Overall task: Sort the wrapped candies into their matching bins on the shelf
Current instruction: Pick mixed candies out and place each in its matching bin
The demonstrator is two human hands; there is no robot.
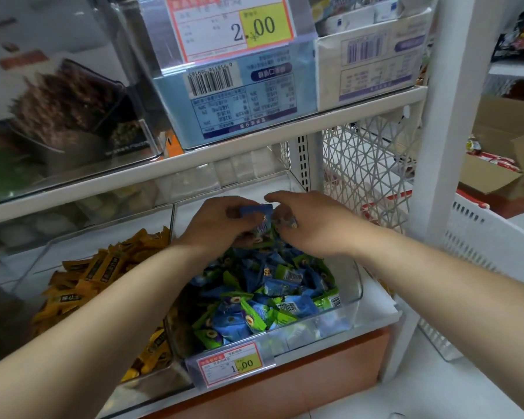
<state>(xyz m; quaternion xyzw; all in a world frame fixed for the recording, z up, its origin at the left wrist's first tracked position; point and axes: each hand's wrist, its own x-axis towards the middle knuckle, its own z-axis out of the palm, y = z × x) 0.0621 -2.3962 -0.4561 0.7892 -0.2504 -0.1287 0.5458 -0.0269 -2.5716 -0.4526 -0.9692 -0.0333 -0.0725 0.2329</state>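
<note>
A clear plastic bin on the lower shelf holds a heap of blue and green wrapped candies. Both my hands reach into its back part. My left hand grips several blue wrapped candies, its fingers curled round them. My right hand is close beside it and pinches a small blue candy at its fingertips. To the left, a second clear bin holds yellow wrapped candies.
A price tag reading 1.00 hangs on the bin's front. The shelf above carries a light blue box, a white box and a clear case of brown snacks. A white lattice panel and white crate stand at right.
</note>
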